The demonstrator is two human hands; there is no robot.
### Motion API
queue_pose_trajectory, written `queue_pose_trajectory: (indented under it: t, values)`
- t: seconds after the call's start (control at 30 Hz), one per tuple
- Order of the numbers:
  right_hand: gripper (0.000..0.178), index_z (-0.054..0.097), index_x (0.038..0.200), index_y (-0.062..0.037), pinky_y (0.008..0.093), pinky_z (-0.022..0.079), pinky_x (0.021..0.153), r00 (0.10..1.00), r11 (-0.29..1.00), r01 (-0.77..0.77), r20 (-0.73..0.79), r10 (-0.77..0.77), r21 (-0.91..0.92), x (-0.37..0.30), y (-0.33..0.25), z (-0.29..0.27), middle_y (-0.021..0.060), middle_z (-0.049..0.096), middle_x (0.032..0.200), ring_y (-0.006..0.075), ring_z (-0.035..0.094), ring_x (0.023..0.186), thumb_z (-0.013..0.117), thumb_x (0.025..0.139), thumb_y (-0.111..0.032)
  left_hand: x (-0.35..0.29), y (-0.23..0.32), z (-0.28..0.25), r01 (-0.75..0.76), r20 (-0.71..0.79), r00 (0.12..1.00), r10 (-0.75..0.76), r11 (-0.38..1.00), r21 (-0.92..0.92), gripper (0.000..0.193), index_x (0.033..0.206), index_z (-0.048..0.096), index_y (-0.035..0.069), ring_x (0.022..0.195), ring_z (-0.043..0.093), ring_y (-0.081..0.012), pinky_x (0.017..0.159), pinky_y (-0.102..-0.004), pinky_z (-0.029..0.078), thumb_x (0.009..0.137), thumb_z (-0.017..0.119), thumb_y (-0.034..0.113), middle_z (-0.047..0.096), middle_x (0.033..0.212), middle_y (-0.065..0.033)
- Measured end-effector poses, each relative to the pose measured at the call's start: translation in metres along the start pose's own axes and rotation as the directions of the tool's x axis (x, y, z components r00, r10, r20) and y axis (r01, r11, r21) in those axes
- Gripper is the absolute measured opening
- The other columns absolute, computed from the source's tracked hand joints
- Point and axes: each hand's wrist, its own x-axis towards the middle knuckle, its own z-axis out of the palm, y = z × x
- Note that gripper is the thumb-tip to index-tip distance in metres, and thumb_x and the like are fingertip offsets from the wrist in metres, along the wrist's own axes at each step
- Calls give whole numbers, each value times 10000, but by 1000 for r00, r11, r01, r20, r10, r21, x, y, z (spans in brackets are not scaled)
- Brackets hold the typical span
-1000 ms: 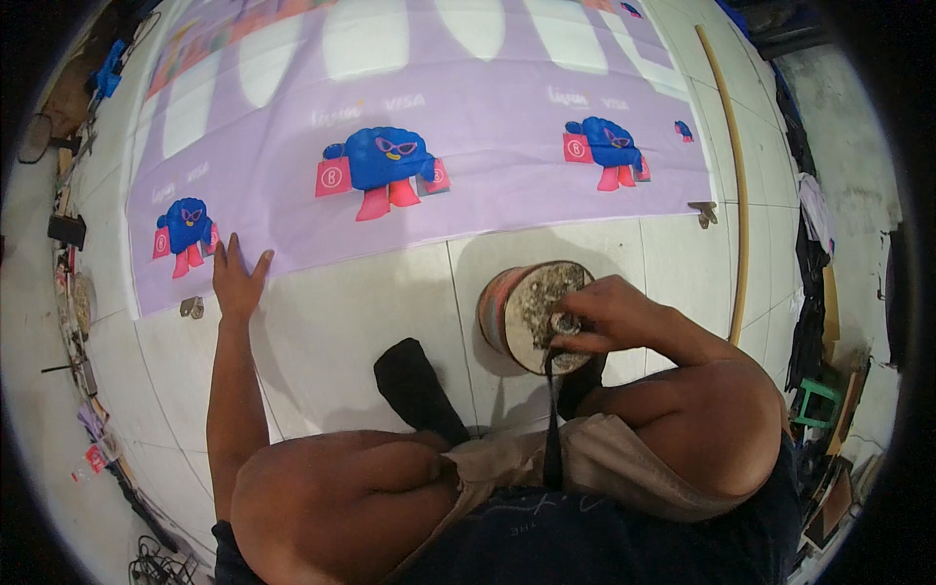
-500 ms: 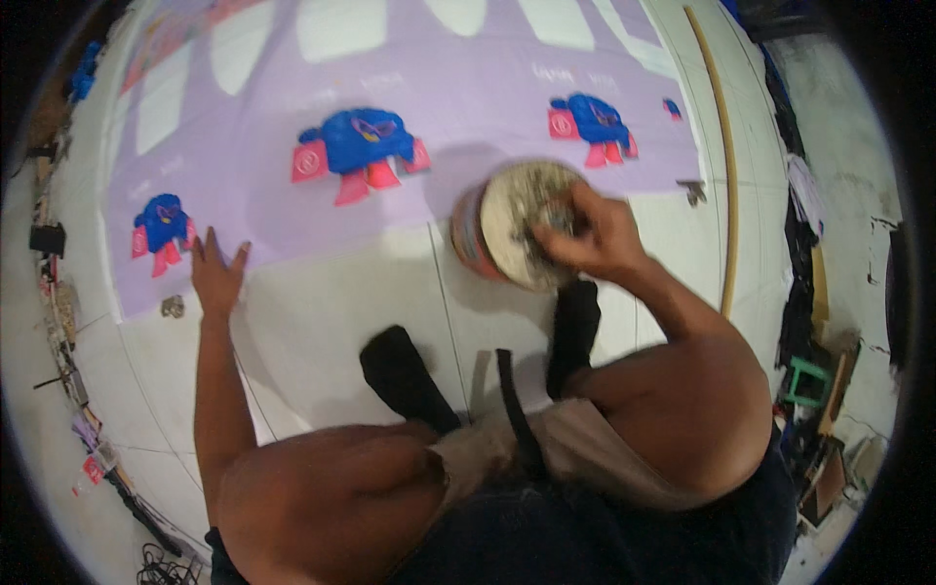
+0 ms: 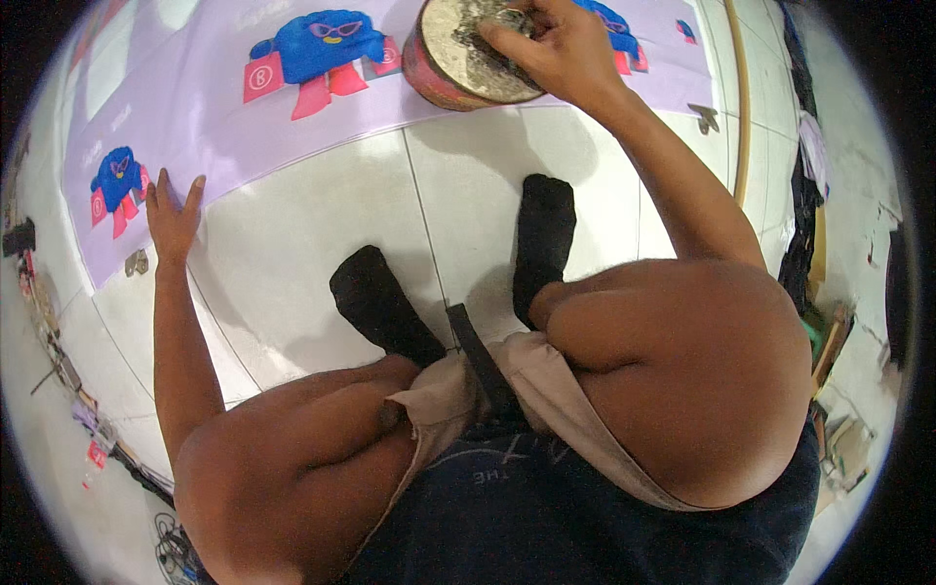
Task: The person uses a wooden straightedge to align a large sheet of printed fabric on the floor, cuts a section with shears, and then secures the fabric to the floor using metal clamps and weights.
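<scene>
A lilac printed sheet (image 3: pixel 219 136), with blue and pink cartoon figures, lies spread over the pale tiled floor. At its near left edge my left hand (image 3: pixel 174 224) rests with the fingers apart. My right hand (image 3: pixel 561 54) has its thumb and fingers closed on the top of a round tin (image 3: pixel 448 39). The tin's top is cream and stained dark; its side is reddish and worn. What the fingers grip on it, perhaps a handle, is partly hidden. The tin is over the sheet's near side. Whether it is raised or resting, I cannot tell.
Small metal pieces sit at the sheet's corners, one at left (image 3: pixel 136 261) and one at right (image 3: pixel 703 119). A long tan pole (image 3: pixel 743 107) lies along the right side. My black-socked feet (image 3: pixel 385 297) are between my arms. Cables (image 3: pixel 175 548) and clutter line the left wall.
My right hand has carried the tin away from me, from across the sheet's near edge to farther over the sheet. My left hand stays at the left edge. The whole view has shifted.
</scene>
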Motion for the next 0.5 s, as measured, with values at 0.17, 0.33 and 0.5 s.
queue_pose_trajectory:
  t: [0.17, 0.33, 0.5]
  values:
    - [481, 641, 924, 32, 386, 486, 549, 987, 991, -19, 159, 40, -131, 12, 0, -6, 156, 640, 684, 247, 611, 568, 794, 782, -401, 6, 54, -17, 172, 50, 985, -166, 975, -141, 891, 1475, 386, 8, 1421, 300, -444, 1173, -471, 266, 859, 663, 589, 343, 1479, -353]
    - [462, 643, 937, 6, 312, 466, 523, 949, 997, -29, 314, 3, 78, 42, 10, -25, 101, 619, 626, 180, 607, 566, 750, 855, -437, 2, 47, -43, 196, 99, 977, -189, 979, -58, 803, 1457, 401, -23, 1417, 310, -435, 1172, -460, 262, 915, 621, 527, 351, 1483, -336]
    - [325, 655, 916, -21, 243, 439, 502, 958, 933, -286, 91, 273, 218, 49, 83, -45, 13, 599, 601, 72, 565, 540, 677, 949, -343, 1, 62, -76, 172, 16, 985, -171, 978, -117, 622, 1423, 478, 34, 1375, 379, -410, 1146, -466, 302, 960, 595, 434, 416, 1454, -271]
